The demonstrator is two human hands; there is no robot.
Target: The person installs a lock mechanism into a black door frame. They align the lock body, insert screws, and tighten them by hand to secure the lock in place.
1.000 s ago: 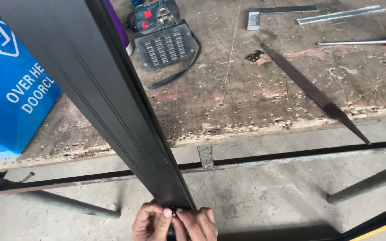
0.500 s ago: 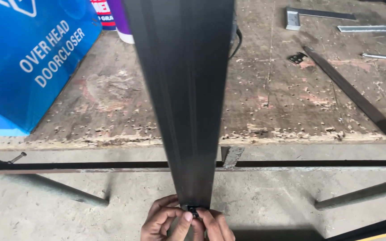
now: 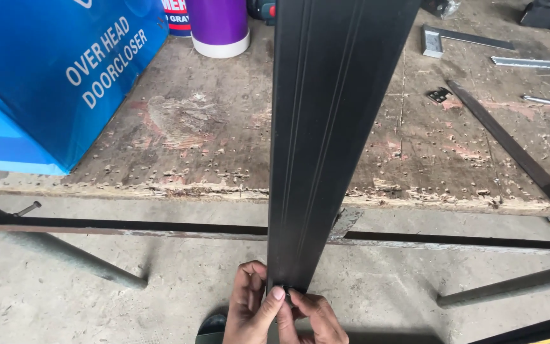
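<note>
— Pinching the near end of the profile [image 3: 326, 146], are we? Both hands sit right at its bottom edge, low in the view.

— Yes. Our left hand [image 3: 249, 312] has its thumb pressed up against the end face, fingers curled round the left side. Our right hand [image 3: 310, 318] comes in from the other side, fingertips bunched on a small dark piece at that same end. What the piece is, we cannot tell; it is too small and half hidden.

— And the profile itself?

— Long, black, ribbed, running away from us over the worn bench [image 3: 211, 140] and out past its front edge, above the steel rail [image 3: 128, 227] of the frame. The near end hangs over the concrete floor [image 3: 160, 293].

— So how do we do this well?

— We'd judge the trick is keeping the end steady: let the left thumb brace it while the right fingertips work the small piece squarely, not skewed. The bench should carry the length, so we shouldn't lift.

— Anything in the way?

— The blue box [image 3: 52, 76] and purple can [image 3: 219, 25] sit well to the left, the flat black bar [image 3: 510, 143] to the right; none touch the profile
</note>
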